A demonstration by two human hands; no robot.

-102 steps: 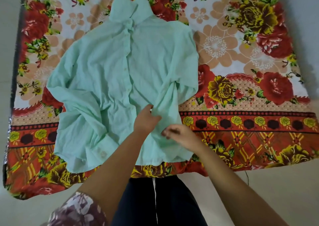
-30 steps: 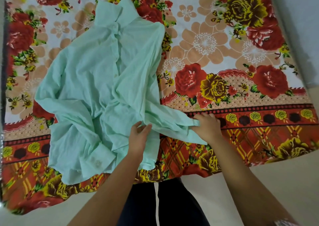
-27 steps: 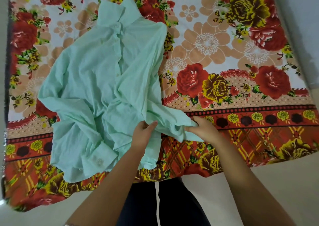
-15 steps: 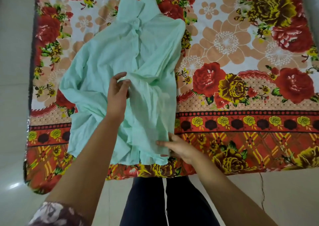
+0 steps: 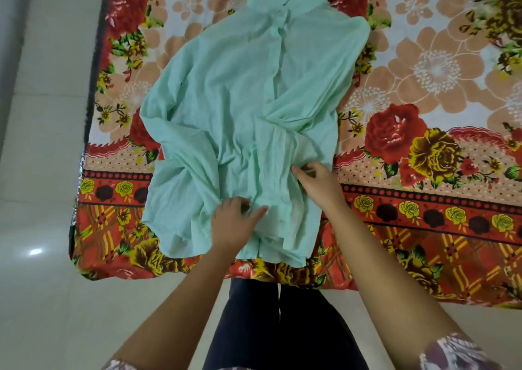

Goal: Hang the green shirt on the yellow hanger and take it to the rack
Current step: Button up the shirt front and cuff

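Observation:
The pale green shirt lies front up on the flowered bedsheet, collar at the far end and hem toward me. Its right sleeve is folded in across the lower front, and its left sleeve is bunched along the left side. My left hand sits on the lower front near the hem, its fingers curled into a gather of fabric. My right hand pinches the folded-in sleeve end at the shirt's lower right. The yellow hanger and the rack are out of view.
The sheet covers a low mattress whose near edge is just in front of my legs. Pale tiled floor runs along the left and in front. The sheet's right half shows only its pattern.
My left hand came down from the middle of the shirt to near the hem. My right hand moved up from the hem onto the folded-in sleeve. The camera view shifted left.

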